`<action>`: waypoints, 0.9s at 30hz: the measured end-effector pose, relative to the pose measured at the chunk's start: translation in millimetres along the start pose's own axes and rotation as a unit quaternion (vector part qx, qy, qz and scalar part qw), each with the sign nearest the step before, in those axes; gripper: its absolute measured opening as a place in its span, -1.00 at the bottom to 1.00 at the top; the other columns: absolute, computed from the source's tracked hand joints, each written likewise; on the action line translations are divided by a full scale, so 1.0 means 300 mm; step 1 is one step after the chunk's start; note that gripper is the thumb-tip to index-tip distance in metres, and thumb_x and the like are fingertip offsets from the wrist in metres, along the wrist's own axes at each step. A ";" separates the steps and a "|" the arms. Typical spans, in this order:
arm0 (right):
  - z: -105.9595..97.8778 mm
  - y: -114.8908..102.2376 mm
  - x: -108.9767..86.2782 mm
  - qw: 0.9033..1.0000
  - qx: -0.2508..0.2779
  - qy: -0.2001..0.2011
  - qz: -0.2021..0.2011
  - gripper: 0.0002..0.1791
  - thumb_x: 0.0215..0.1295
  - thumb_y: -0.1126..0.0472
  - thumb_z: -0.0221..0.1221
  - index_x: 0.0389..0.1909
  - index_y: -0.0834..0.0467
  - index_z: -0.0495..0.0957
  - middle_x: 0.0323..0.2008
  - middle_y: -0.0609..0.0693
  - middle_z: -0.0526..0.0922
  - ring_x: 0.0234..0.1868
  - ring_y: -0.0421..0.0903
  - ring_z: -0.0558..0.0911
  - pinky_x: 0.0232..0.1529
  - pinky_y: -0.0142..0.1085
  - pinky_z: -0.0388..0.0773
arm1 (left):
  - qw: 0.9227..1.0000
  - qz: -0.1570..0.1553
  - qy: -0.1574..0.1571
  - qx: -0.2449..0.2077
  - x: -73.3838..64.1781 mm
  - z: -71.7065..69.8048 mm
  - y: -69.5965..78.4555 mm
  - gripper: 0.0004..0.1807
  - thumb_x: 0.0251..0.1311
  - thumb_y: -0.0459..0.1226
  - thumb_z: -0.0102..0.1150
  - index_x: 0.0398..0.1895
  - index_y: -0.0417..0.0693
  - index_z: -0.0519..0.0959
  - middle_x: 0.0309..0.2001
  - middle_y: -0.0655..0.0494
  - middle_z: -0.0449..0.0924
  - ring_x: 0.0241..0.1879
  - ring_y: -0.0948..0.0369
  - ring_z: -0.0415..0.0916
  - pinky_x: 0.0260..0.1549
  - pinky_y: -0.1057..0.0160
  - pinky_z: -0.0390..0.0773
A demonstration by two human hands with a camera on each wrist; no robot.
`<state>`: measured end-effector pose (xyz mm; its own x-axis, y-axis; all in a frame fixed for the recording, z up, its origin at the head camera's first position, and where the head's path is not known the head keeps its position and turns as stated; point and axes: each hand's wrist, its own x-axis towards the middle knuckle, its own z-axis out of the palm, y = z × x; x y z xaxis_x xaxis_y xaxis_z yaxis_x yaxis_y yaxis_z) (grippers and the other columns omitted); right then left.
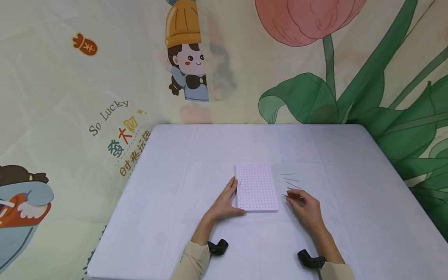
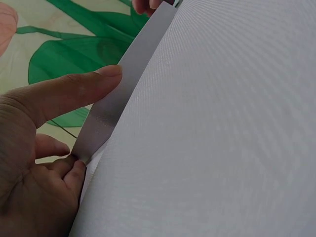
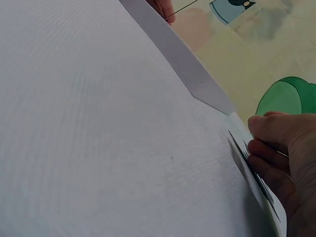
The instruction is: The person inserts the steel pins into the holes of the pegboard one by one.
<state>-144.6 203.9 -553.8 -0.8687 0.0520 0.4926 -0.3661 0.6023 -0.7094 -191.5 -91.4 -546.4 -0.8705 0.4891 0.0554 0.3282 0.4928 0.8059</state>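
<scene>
The right grip (image 1: 308,210) is bent over the bench (image 1: 168,194), thumb and forefinger brought close together at the near end of a loose row of pins (image 1: 292,180); the tips hide the gap, so I cannot tell whether they pinch a pin. The row runs away just ahead of those fingertips, the pins lying slightly fanned and apart from one another, with at least one end showing right beside the thumb. The board (image 1: 257,188), pale and dotted in rows, lies left of the right grip and against the left grip (image 1: 222,204), which is spread around its near left corner, fingers along the left edge and thumb at the near edge. Just beside the left fingertips a single pin (image 1: 240,183) rises from the board at a slant. The step in hand looks to be taking one pin from the row while the left grip steadies the board. The next move, I judge, calls for a fine fingertip pinch on one shaft and a clean lift that leaves the neighbours lying, with the left grip keeping the board from sliding. Behind each grip a black camera (image 1: 218,247) sits at the wrist; past the bench's far edge hangs a printed cloth (image 1: 122,70).
</scene>
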 end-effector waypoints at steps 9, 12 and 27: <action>0.001 0.004 -0.024 1.000 -0.027 -0.011 0.012 -0.72 -0.03 0.40 0.34 -0.23 0.19 0.59 -0.26 -0.01 0.64 -0.24 -0.09 0.61 -0.14 -0.65 0.40 | 1.000 0.002 0.002 -0.001 0.001 0.002 -0.005 0.29 -0.34 -0.11 0.55 0.42 -0.27 -0.10 0.45 -0.07 -0.28 0.40 0.12 -0.27 0.31 0.10 -0.02; -0.004 0.001 -0.036 0.999 -0.034 -0.011 0.011 -0.73 -0.02 0.38 0.34 -0.23 0.17 0.59 -0.26 -0.04 0.64 -0.24 -0.14 0.61 -0.14 -0.69 0.38 | 1.000 0.002 0.003 0.001 0.001 0.002 -0.004 0.29 -0.35 -0.12 0.55 0.42 -0.27 -0.10 0.45 -0.08 -0.28 0.40 0.12 -0.27 0.31 0.10 -0.01; -0.007 0.017 -0.040 0.999 -0.041 0.016 -0.029 -0.65 -0.10 0.45 0.36 -0.22 0.18 0.59 -0.28 -0.05 0.64 -0.29 -0.26 0.58 -0.18 -0.68 0.37 | 1.000 0.003 0.005 -0.010 -0.003 0.004 -0.007 0.28 -0.35 -0.12 0.55 0.42 -0.26 -0.10 0.45 -0.08 -0.29 0.41 0.10 -0.27 0.30 0.07 -0.02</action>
<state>-135.2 208.0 -562.2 -0.8351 0.0403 0.5487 -0.3860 0.6678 -0.6364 -191.0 -92.1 -548.9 -0.8726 0.4840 0.0656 0.3251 0.4754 0.8175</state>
